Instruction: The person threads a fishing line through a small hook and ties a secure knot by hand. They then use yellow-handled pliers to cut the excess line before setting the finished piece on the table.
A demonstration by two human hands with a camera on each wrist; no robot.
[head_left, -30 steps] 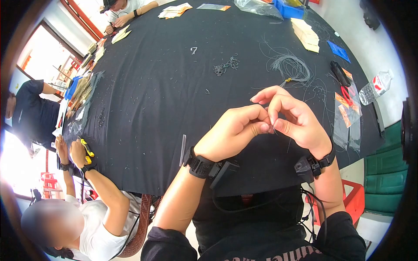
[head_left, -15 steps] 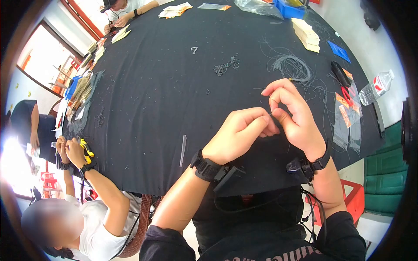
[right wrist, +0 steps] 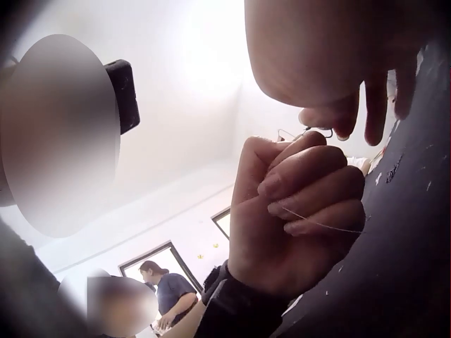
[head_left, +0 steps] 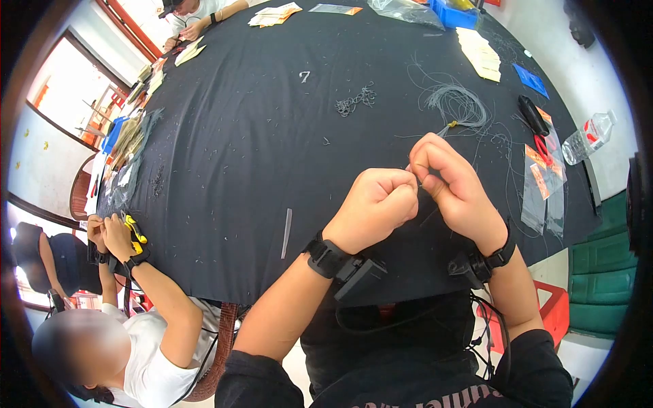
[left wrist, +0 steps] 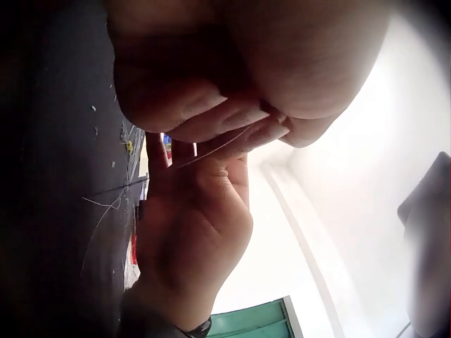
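Just short of the coil (head_left: 457,102), left grip (head_left: 377,207) holds fine line (right wrist: 324,224), right grip (head_left: 459,197) pinches apparent hook (right wrist: 322,129); knotting judged in hand, steady tension needed next.

matt black cloth tablecloth (head_left: 231,177), softly wrinkled; clear glossy plastic bottle (head_left: 588,138); smooth, shiny dark-green upholstered seat (head_left: 598,255); thin grey strands (head_left: 457,105), smooth-looking.

Plain black across the bench (head_left: 238,170); grey on the coiled line (head_left: 474,100), yellow on its tie (head_left: 452,124); red and white on the bottle label (head_left: 593,132); green on the padded seat (head_left: 600,262).
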